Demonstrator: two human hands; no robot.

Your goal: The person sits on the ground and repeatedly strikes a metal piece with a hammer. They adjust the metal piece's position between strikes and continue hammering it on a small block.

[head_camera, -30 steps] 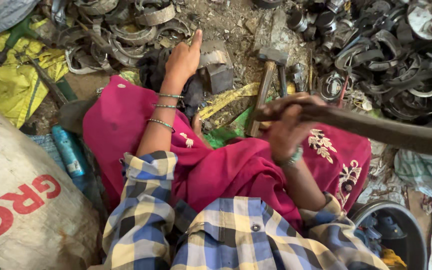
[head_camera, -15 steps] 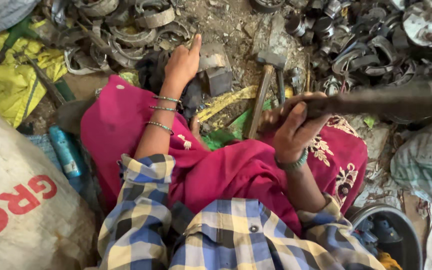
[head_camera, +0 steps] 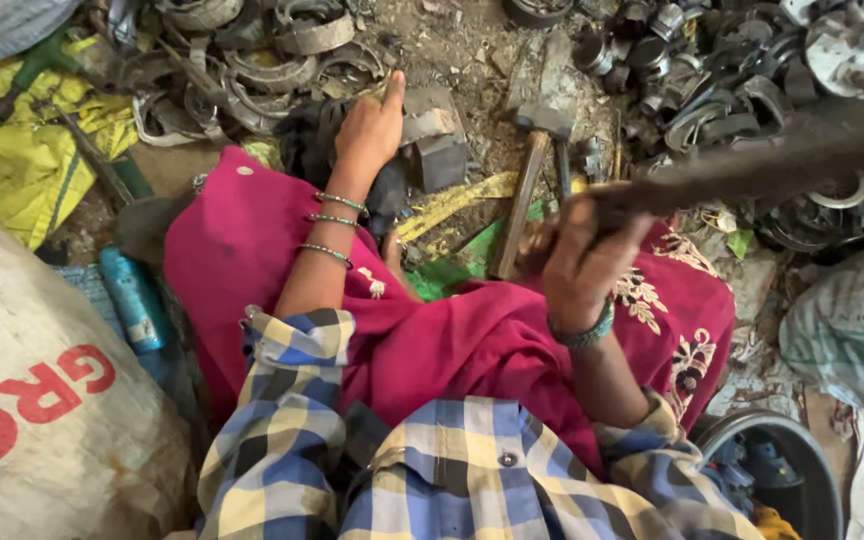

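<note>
Left hand (head_camera: pixel 372 125) resting flat on metal block (head_camera: pixel 430 140), gripping nothing. Right hand (head_camera: pixel 582 262) clenched around rod (head_camera: pixel 752 170), swung higher than before; hammer (head_camera: pixel 527 180) untouched.

Seen from the head view: left hand (head_camera: pixel 372 125) laid on a grey metal block (head_camera: pixel 432 140) on the dirt floor (head_camera: pixel 452 40), right hand (head_camera: pixel 582 265) clenched round a blurred dark rod (head_camera: pixel 752 170), hammer (head_camera: pixel 527 180) between, scrap rings (head_camera: pixel 252 50) beyond.

- A white woven sack (head_camera: pixel 42 420) with red lettering lies at lower left.
- A yellow tarp (head_camera: pixel 22 165) spreads behind it.
- A blue bottle (head_camera: pixel 132 298) sits beside the sack.
- Metal rings (head_camera: pixel 252 60) heap at the top.
- A dark bucket (head_camera: pixel 782 470) stands at lower right.
</note>
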